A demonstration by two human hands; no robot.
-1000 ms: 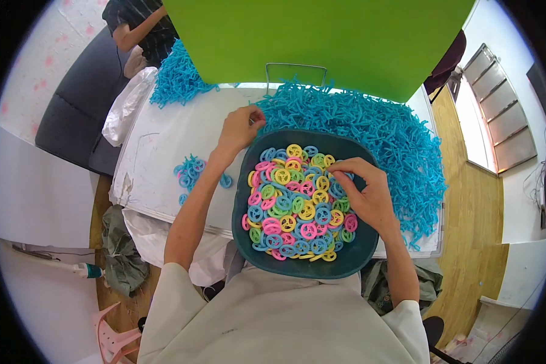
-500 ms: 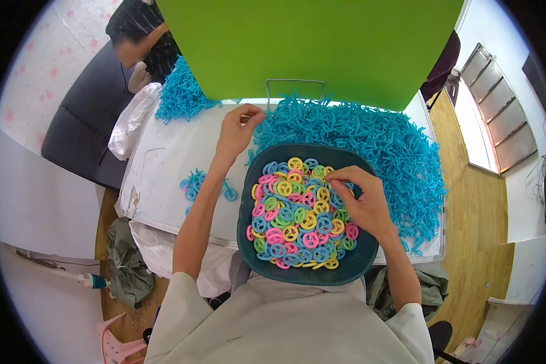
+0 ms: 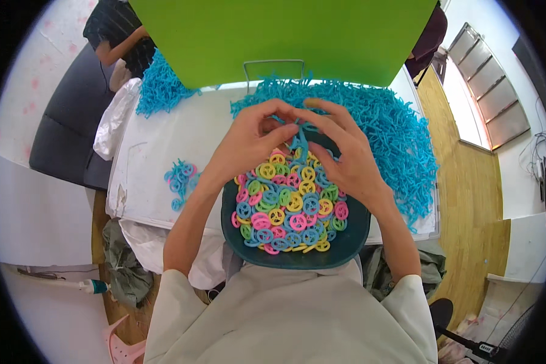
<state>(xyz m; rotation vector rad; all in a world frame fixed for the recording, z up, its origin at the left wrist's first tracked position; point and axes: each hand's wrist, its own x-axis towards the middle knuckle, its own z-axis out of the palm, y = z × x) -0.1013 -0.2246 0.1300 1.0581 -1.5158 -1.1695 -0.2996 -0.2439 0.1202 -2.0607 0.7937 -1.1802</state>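
Observation:
Both my hands meet over the far part of a dark green basin heaped with small spoked plastic wheels in pink, yellow, green and blue. Between my fingers is a thin, branched blue plastic piece. My left hand pinches it between thumb and fingers. Curled in from the other side, my right hand has its fingertips at the same piece; whatever else it grips is hidden. A large pile of similar blue pieces spreads behind and right of the basin.
A few blue pieces joined with wheels lie left on the white table. Another blue heap is at the far left. A green panel with a wire bracket stands behind. Someone in dark clothing sits far left.
My left hand has come right and nearer from the blue pile's edge, and my right hand has lifted off the wheels. They now meet at a blue piece. The view has shifted slightly.

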